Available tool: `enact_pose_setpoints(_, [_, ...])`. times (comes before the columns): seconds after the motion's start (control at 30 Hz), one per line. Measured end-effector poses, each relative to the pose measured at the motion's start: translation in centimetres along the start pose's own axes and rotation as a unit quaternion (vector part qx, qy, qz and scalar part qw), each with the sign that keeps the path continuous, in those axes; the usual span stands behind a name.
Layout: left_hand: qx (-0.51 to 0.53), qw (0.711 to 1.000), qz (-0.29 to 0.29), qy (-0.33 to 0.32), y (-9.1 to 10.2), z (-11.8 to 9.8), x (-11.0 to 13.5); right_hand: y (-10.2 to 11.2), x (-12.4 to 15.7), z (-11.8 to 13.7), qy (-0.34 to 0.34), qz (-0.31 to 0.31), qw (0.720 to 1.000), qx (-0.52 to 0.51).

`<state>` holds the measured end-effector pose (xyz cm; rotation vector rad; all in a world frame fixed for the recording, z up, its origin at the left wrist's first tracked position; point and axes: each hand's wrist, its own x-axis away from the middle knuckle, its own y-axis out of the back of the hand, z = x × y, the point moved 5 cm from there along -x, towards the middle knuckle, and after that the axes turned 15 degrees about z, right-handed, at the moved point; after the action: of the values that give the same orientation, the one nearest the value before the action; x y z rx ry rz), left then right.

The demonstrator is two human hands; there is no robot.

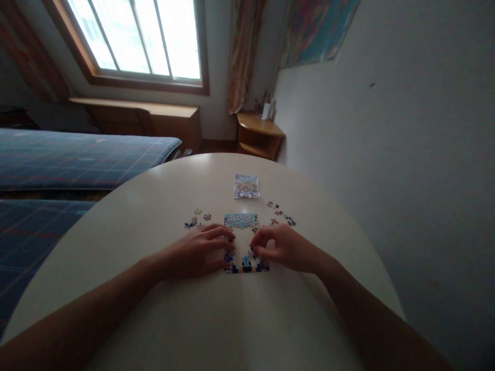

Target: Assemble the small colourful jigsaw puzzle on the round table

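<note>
A partly assembled jigsaw puzzle [241, 220] lies flat on the white table, its border joined and a bare gap in its middle. My left hand [201, 248] rests palm down with fingers spread, their tips over the puzzle's left side. On the right side, my right hand [280, 247] pinches a small puzzle piece [251, 253] between thumb and forefinger, low over the inner edge. The fingers partly hide that piece and the puzzle's right border. Loose puzzle pieces [197, 212] lie beyond my left hand, and several more loose pieces [279, 212] beyond my right.
A small printed picture sheet [246, 186] lies behind the puzzle on the round white table [162, 206]. A bed with a plaid mattress [77, 159] stands to the left, a wall [386, 154] to the right. A corner shelf [259, 126] is past the table's far edge.
</note>
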<state>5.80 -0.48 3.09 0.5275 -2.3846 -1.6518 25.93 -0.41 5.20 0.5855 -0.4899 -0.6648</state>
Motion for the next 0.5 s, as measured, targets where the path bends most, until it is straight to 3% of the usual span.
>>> enact_pose_setpoints(0.23, [-0.012,0.998,0.05,-0.043,-0.3,-2.2,-0.5,0.0,0.0,-0.1,-0.029,0.014,0.999,0.008])
enact_pose_setpoints(0.5, [-0.04,0.995,0.072,-0.053,-0.2,-3.0,-0.6,-0.2,0.1,-0.2,-0.038,0.022,0.999,0.03])
